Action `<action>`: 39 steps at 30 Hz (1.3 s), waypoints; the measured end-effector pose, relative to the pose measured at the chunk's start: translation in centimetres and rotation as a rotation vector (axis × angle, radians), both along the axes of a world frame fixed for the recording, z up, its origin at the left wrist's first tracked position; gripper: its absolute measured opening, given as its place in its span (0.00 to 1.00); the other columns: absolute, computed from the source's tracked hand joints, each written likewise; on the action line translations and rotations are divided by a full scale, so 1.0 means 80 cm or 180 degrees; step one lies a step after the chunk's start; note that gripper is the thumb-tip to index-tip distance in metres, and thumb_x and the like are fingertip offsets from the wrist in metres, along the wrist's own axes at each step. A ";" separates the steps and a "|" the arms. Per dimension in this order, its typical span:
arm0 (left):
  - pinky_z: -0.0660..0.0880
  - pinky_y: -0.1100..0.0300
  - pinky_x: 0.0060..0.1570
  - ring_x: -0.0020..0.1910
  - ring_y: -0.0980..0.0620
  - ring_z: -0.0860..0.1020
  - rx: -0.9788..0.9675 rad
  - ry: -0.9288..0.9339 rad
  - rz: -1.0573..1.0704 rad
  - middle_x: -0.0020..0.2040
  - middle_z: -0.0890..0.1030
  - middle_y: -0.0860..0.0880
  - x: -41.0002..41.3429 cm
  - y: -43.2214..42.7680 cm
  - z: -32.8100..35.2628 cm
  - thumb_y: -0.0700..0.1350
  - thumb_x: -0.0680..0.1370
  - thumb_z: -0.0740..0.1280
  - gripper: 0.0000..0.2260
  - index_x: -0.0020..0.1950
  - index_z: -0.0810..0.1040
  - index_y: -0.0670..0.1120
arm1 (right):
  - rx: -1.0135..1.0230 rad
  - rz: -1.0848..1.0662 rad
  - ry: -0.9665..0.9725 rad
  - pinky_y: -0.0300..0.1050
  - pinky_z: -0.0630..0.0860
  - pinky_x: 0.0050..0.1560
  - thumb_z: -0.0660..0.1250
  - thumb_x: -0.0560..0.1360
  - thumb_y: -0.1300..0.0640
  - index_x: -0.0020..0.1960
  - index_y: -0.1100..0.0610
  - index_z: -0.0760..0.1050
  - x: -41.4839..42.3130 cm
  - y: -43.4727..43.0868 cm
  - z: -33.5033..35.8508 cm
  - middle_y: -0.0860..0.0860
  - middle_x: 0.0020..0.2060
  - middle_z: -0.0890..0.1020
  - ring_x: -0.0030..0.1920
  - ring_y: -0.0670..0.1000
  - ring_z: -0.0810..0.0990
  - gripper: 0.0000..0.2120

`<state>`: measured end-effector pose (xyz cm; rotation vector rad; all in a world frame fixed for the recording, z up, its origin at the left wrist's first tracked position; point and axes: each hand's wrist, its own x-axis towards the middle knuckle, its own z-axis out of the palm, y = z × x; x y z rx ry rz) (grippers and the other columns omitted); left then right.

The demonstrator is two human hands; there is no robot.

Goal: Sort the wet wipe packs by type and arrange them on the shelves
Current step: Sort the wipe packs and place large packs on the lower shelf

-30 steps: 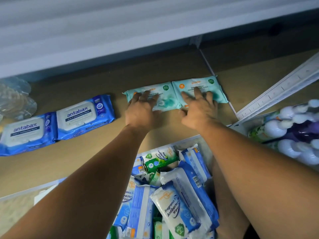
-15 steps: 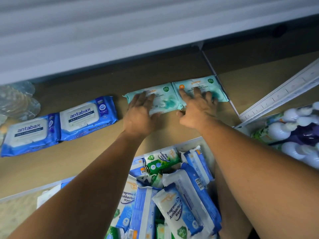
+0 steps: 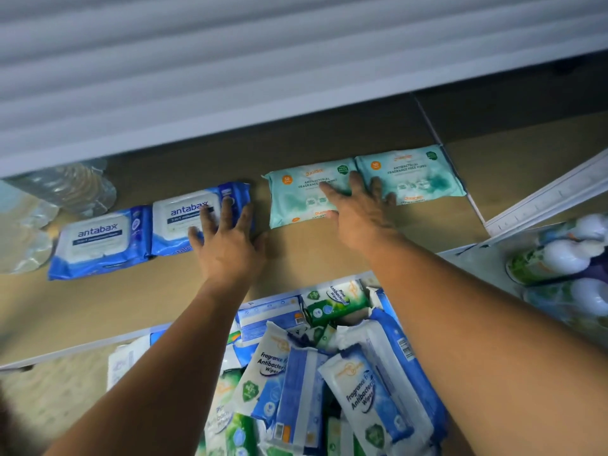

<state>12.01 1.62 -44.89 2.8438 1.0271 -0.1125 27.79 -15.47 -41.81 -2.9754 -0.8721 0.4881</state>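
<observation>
As both hands are reaching onto the brown shelf (image 3: 312, 258), notes are running from the left.

Clear plastic items (image 3: 65, 192) are sitting at the far left; cannot tell what they are. Two blue antabax packs (image 3: 98, 238) are lying flat, touching end to end. Left hand (image 3: 227, 245) is pressing on the right end of the right-hand one, grip wide open, fingers spread and straight, holding nothing. A bare strip of shelf is separating these from two teal packs (image 3: 302, 199), also lying flat side by side. Right hand (image 3: 362, 209) is resting across their seam, grip open, fingers flat, nothing held. White-capped bottles (image 3: 566, 255) are crowding the far right. A heap of unsorted packs (image 3: 329, 373) is waiting below the shelf's front edge.

Risks, as judged: flat palms are only pushing on slick film, so a pack could skid, skew, or ride up over its neighbour. A hard leftward shove could be driving the blue row into the clear plastic.
</observation>
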 end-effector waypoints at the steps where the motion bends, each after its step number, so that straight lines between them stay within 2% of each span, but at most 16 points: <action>1: 0.52 0.34 0.73 0.79 0.36 0.49 -0.0010 0.0004 0.0004 0.81 0.56 0.49 0.000 0.001 0.001 0.62 0.79 0.60 0.28 0.79 0.61 0.57 | 0.0009 -0.0006 0.0003 0.74 0.51 0.73 0.57 0.83 0.44 0.78 0.32 0.48 -0.001 0.000 -0.001 0.53 0.80 0.48 0.79 0.68 0.46 0.28; 7: 0.51 0.33 0.73 0.80 0.36 0.47 -0.0158 0.0173 -0.0025 0.82 0.53 0.49 0.006 0.002 0.010 0.63 0.79 0.58 0.30 0.80 0.57 0.57 | -0.0029 -0.0007 0.0006 0.73 0.51 0.74 0.58 0.83 0.47 0.78 0.32 0.48 0.000 -0.001 -0.003 0.52 0.80 0.48 0.79 0.68 0.45 0.29; 11: 0.48 0.33 0.73 0.81 0.43 0.50 -0.0428 -0.0162 0.0126 0.81 0.56 0.49 -0.015 0.002 0.037 0.58 0.79 0.60 0.30 0.80 0.57 0.56 | -0.0173 -0.0156 0.0084 0.71 0.52 0.75 0.66 0.77 0.57 0.79 0.33 0.47 -0.005 0.002 0.021 0.53 0.80 0.45 0.79 0.67 0.46 0.41; 15: 0.59 0.40 0.71 0.77 0.46 0.62 -0.0439 -0.0420 0.0130 0.78 0.66 0.46 -0.086 -0.001 0.080 0.55 0.78 0.59 0.28 0.78 0.64 0.52 | -0.0101 -0.0443 0.0191 0.67 0.49 0.77 0.68 0.75 0.56 0.81 0.40 0.42 -0.034 -0.003 0.064 0.57 0.81 0.44 0.80 0.66 0.45 0.46; 18: 0.67 0.43 0.69 0.74 0.43 0.68 -0.0856 -0.0425 0.0254 0.74 0.72 0.43 -0.160 -0.009 0.100 0.55 0.74 0.57 0.30 0.75 0.70 0.47 | -0.0026 -0.0509 0.0304 0.65 0.55 0.75 0.68 0.73 0.57 0.81 0.42 0.46 -0.081 -0.012 0.088 0.57 0.79 0.51 0.79 0.65 0.51 0.45; 21: 0.74 0.49 0.65 0.68 0.43 0.73 -0.1366 -0.0353 0.0410 0.70 0.76 0.44 -0.227 -0.032 0.117 0.50 0.77 0.63 0.25 0.74 0.73 0.47 | -0.0041 -0.0573 0.0383 0.62 0.59 0.73 0.70 0.71 0.55 0.80 0.43 0.51 -0.143 -0.033 0.105 0.57 0.76 0.58 0.75 0.62 0.61 0.43; 24: 0.75 0.51 0.61 0.65 0.42 0.75 -0.1747 -0.0196 0.0477 0.70 0.76 0.43 -0.281 -0.069 0.133 0.45 0.78 0.64 0.23 0.74 0.73 0.47 | -0.0152 -0.0389 0.0534 0.58 0.67 0.69 0.70 0.72 0.53 0.80 0.46 0.55 -0.209 -0.069 0.116 0.55 0.73 0.65 0.70 0.60 0.68 0.41; 28: 0.76 0.53 0.59 0.62 0.41 0.77 -0.2172 0.0120 0.0717 0.66 0.78 0.42 -0.348 -0.115 0.145 0.44 0.77 0.65 0.22 0.72 0.74 0.47 | -0.0125 -0.0498 0.0840 0.55 0.73 0.66 0.64 0.75 0.51 0.80 0.47 0.57 -0.290 -0.133 0.122 0.54 0.73 0.68 0.70 0.59 0.71 0.35; 32: 0.77 0.55 0.56 0.59 0.42 0.79 -0.2469 0.0431 0.0878 0.61 0.81 0.43 -0.408 -0.155 0.143 0.48 0.74 0.64 0.21 0.68 0.76 0.47 | -0.0180 -0.0640 0.1153 0.50 0.72 0.67 0.63 0.75 0.56 0.78 0.51 0.63 -0.345 -0.192 0.123 0.55 0.70 0.71 0.69 0.58 0.72 0.31; 34: 0.74 0.55 0.59 0.63 0.43 0.77 -0.2520 0.0772 0.0591 0.66 0.78 0.43 -0.425 -0.170 0.145 0.49 0.78 0.61 0.21 0.70 0.75 0.45 | -0.0089 -0.0638 0.1396 0.45 0.67 0.71 0.63 0.74 0.59 0.77 0.53 0.66 -0.358 -0.211 0.113 0.54 0.74 0.68 0.73 0.54 0.69 0.31; 36: 0.73 0.54 0.61 0.63 0.43 0.76 -0.2530 0.0843 0.0325 0.67 0.77 0.43 -0.433 -0.178 0.149 0.51 0.77 0.59 0.22 0.67 0.76 0.43 | 0.0073 -0.0670 0.1578 0.40 0.63 0.73 0.63 0.73 0.63 0.77 0.53 0.67 -0.365 -0.218 0.114 0.53 0.76 0.65 0.75 0.52 0.67 0.32; 39: 0.74 0.54 0.60 0.64 0.43 0.77 -0.2318 0.0756 0.0434 0.67 0.78 0.43 -0.428 -0.172 0.142 0.46 0.79 0.62 0.18 0.68 0.76 0.44 | 0.0431 -0.0768 0.1687 0.32 0.64 0.64 0.61 0.74 0.70 0.75 0.54 0.70 -0.365 -0.217 0.120 0.51 0.74 0.69 0.71 0.51 0.71 0.30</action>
